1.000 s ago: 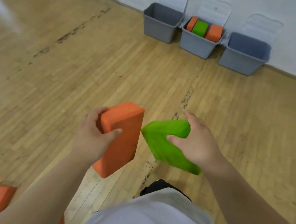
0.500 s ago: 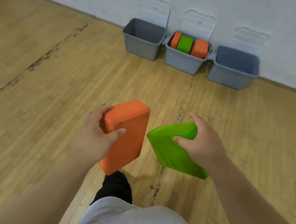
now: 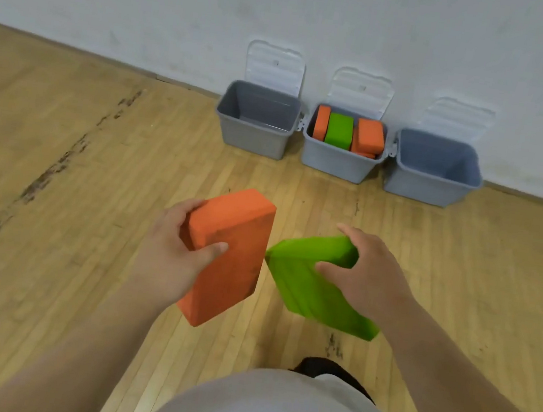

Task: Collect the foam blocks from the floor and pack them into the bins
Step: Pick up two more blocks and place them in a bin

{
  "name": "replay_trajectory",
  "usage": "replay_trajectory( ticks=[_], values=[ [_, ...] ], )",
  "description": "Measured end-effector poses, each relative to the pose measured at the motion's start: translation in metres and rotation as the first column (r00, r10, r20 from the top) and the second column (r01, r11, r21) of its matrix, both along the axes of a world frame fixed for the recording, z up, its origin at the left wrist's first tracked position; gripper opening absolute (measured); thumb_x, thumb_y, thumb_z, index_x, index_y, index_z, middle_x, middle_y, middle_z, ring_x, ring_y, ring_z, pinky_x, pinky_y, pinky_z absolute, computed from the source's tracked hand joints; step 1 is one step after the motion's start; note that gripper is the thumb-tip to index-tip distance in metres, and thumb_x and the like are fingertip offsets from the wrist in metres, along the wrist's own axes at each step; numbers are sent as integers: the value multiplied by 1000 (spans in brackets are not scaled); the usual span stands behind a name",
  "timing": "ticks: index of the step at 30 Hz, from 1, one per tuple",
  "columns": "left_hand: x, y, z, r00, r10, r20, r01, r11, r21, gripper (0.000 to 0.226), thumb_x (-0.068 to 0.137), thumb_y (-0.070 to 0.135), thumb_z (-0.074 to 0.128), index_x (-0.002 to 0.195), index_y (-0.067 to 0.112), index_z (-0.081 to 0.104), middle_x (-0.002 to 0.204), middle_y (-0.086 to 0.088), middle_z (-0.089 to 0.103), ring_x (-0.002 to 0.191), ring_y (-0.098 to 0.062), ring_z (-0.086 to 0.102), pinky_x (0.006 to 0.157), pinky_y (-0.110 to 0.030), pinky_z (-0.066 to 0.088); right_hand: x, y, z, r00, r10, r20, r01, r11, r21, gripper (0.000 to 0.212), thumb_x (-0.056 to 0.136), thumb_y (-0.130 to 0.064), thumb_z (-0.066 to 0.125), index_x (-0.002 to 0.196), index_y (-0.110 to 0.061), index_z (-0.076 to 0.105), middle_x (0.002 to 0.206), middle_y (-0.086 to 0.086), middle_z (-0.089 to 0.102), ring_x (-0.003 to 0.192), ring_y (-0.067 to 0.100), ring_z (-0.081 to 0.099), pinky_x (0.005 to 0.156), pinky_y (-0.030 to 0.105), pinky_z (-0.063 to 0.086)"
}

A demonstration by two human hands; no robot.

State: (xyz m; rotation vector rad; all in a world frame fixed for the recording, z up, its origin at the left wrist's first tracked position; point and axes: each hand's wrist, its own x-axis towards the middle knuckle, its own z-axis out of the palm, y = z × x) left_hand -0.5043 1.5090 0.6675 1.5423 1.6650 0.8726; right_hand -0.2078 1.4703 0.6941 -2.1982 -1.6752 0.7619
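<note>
Looks like a gym or studio-type room to me: scuffed strip-wood floor [image 3: 67,199] with dark worn streaks, plain white wall [image 3: 186,4], and a left bin [image 3: 254,139], middle bin [image 3: 336,164] and right bin [image 3: 427,188] in grey plastic lined up against it, white lids [image 3: 276,64] flipped up. Orange and green foam blocks [image 3: 338,130] sit in the middle one.

Open floor [image 3: 300,189] runs straight up to 12 o'clock. Left bin [image 3: 254,141] at 11 and right bin [image 3: 427,188] at 1 gape wide; middle bin [image 3: 334,165] at 12 is stuffed with blocks [image 3: 339,130] past the rim. Lids [image 3: 276,64] lean back on the wall [image 3: 152,0], clear of the mouths.
</note>
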Motion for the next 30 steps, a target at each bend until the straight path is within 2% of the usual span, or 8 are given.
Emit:
replay_trajectory(
  ticks=[5, 9, 11, 13, 19, 24, 30],
  values=[
    [-12, 79, -21, 999, 39, 17, -38, 999, -28, 71, 75, 33, 89, 135, 44, 52, 126, 18, 53, 109, 3, 54, 93, -28, 45, -5, 101, -15, 999, 34, -19, -34, 999, -15, 83, 83, -58, 74, 154, -42, 34, 143, -7, 46, 122, 13, 46, 104, 39, 43],
    [-9, 154, -37, 995, 104, -2, -104, 994, -38, 73, 73, 32, 90, 136, 43, 54, 129, 11, 55, 114, -8, 55, 100, -36, 47, 0, 195, -32, 995, 72, -69, -74, 997, -36, 82, 82, -57, 74, 153, -41, 37, 146, -7, 46, 129, 17, 46, 107, 43, 42],
    [-5, 198, -42, 990, 139, -20, -140, 990, -36, 75, 70, 39, 90, 135, 45, 53, 129, 10, 55, 114, -10, 55, 102, -39, 47, 7, 249, -38, 991, 107, -77, -110, 993, -37, 81, 82, -57, 74, 153, -41, 38, 146, -7, 47, 130, 18, 47, 108, 45, 43],
    [5, 244, -42, 982, 182, -43, -184, 982, -49, 79, 67, 48, 86, 137, 47, 51, 129, 11, 55, 115, -11, 56, 102, -43, 49, 17, 304, -39, 986, 147, -75, -150, 988, -38, 82, 81, -57, 75, 152, -40, 39, 146, -8, 49, 132, 18, 47, 107, 44, 43],
    [42, 374, -29, 966, 259, -21, -259, 965, -31, 76, 72, 48, 86, 136, 51, 46, 127, 12, 54, 113, -12, 56, 99, -45, 50, 51, 460, -18, 980, 193, -54, -195, 980, -40, 82, 78, -54, 80, 150, -35, 45, 146, -1, 50, 129, 21, 51, 106, 38, 43],
    [38, 468, -30, 972, 233, -14, -234, 971, -56, 73, 75, 43, 87, 137, 47, 49, 127, 14, 55, 114, -11, 56, 99, -43, 50, 54, 558, -16, 988, 141, -66, -141, 990, 6, 77, 80, -48, 82, 148, -29, 50, 142, 0, 56, 128, 21, 53, 103, 34, 41],
    [16, 615, -62, 992, 127, -23, -129, 987, -100, 74, 75, 37, 89, 136, 46, 49, 128, 12, 55, 114, -10, 54, 92, -30, 42, 39, 660, -58, 994, -31, -102, 21, 994, -103, 77, 82, -48, 81, 149, -30, 48, 148, 0, 51, 133, 21, 49, 109, 36, 39]
  ],
)
